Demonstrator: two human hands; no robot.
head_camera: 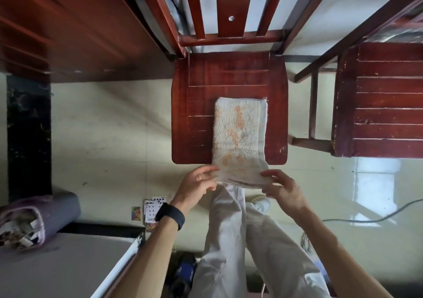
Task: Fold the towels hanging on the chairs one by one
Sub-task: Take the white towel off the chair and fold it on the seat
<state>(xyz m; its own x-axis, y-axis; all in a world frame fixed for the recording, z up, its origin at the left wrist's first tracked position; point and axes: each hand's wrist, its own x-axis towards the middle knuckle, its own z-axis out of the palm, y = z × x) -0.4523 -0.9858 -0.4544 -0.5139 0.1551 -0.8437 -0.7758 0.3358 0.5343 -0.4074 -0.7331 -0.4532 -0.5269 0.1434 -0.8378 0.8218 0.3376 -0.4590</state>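
Nearest, pale trousers (240, 240) running up the middle of the view, with a forearm at either side. On the left wrist, a black band (170, 215). Beyond it, the left hand (196, 183), a ring on one finger, fingers curled and pinching the near left corner of the towel (239, 133). Opposite, the right hand (282, 188), thumb on top and fingers tucked beneath, gripping the near right corner. Both hands at the towel's near edge, just off the front lip of the chair seat (196, 105), that edge lifted slightly and hanging past the lip. Towel folded into a long narrow strip, white terry with faded orange markings, a thinner layer showing along its right side; lying lengthwise on the right half of the dark red wooden seat, far end about halfway up the seat. Down on the floor left of the left wrist, a scatter of playing cards (152, 208). Farther left, a purple bin (34, 220) lying tipped, with crumpled scraps inside. Behind the seat, the slatted chair back (231, 9), two holes in its centre slat. To the right, well apart, a second chair (384, 101) of the same red wood, slatted seat bare of cloth. On the glossy floor at far right, a grey cable (377, 215).
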